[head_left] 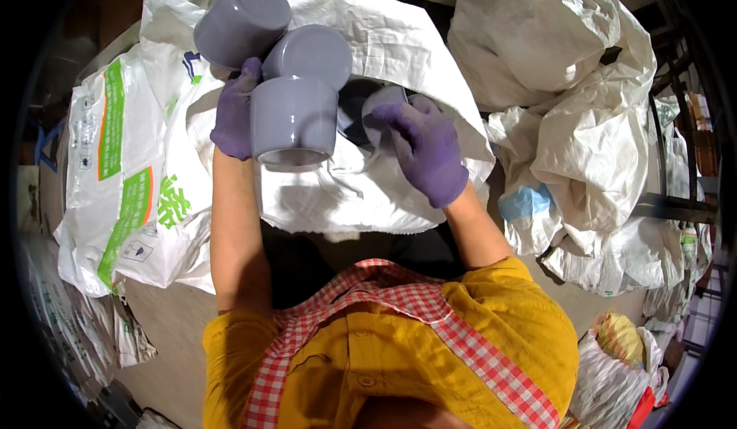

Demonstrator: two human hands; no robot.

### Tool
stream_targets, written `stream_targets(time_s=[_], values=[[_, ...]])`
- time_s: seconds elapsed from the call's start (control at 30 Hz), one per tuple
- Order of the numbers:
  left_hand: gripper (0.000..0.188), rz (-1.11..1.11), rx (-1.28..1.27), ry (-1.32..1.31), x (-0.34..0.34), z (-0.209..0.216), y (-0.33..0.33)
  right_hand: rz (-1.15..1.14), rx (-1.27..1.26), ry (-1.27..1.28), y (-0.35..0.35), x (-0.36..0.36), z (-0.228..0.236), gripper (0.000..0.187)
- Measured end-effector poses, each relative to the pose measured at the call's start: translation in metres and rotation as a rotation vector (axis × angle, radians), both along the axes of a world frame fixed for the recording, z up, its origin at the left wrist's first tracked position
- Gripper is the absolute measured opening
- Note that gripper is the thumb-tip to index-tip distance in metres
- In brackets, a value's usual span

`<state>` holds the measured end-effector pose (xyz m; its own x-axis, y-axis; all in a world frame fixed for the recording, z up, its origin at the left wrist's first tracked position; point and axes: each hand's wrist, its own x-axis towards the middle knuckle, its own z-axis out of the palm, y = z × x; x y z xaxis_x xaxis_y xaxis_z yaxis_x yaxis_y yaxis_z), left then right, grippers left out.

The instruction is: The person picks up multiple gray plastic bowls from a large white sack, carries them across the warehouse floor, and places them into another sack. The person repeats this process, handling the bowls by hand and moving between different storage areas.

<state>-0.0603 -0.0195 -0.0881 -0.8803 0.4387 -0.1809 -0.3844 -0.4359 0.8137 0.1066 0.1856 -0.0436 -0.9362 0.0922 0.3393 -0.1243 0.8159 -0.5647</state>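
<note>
Item 1. Upper cup (242, 26), grey-lilac, glossy, plain-walled; lies tilted at the top left of the group, above the left grip (235, 115).
Item 2. Middle cup (311, 54), same colour; set between items 1 and 3, flat base showing.
Item 3. Front cup (293, 118), same make; nearest the wearer, rim downward. The left grip, in a purple glove, lies along its left wall; its fingers are largely hidden, so how far it closes cannot be told.
Item 4. Fourth cup (374, 125), partly covered; in the pinch of the right grip (418, 145), likewise purple-gloved, at the mouth of the white sack.
Item 5. White sack (384, 26), woven, spread beneath and around the cups.
Item 6. Printed sack (86, 152), left side; white, with green bands edged in orange carrying small lettering, a large green character, boxed pictograms and a dark blue-and-green mark near the top. Fine lettering too small to read.
Item 7. Crumpled sacks (587, 149), right side; white, with a pale blue patch (526, 202) low down.
Item 8. Wearer's clothing: yellow shirt (522, 306), red-and-white checked apron (491, 356).
</note>
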Motion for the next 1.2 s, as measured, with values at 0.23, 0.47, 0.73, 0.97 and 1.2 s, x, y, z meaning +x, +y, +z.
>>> stream_targets(time_s=[0.23,0.47,0.73,0.97,1.2], values=[[0.032,0.043,0.108,-0.055,-0.003,-0.002,-0.005,0.079,0.647,-0.446,0.003,-0.047,-0.046,0.015],[0.033,0.065,0.148,-0.018,-0.006,-0.006,-0.010,-0.002,0.400,-0.568,-0.016,-0.066,-0.091,0.034],[0.035,0.040,0.216,-0.128,0.002,0.013,-0.015,0.237,0.483,-0.549,0.015,-0.079,-0.031,0.020],[0.038,0.147,0.000,-0.269,0.051,0.043,-0.041,0.327,-0.903,-0.632,0.083,-0.052,0.054,0.036],[0.043,0.135,-0.173,-0.169,0.067,0.107,-0.060,0.294,-1.149,-0.313,0.093,-0.009,0.096,0.039]])
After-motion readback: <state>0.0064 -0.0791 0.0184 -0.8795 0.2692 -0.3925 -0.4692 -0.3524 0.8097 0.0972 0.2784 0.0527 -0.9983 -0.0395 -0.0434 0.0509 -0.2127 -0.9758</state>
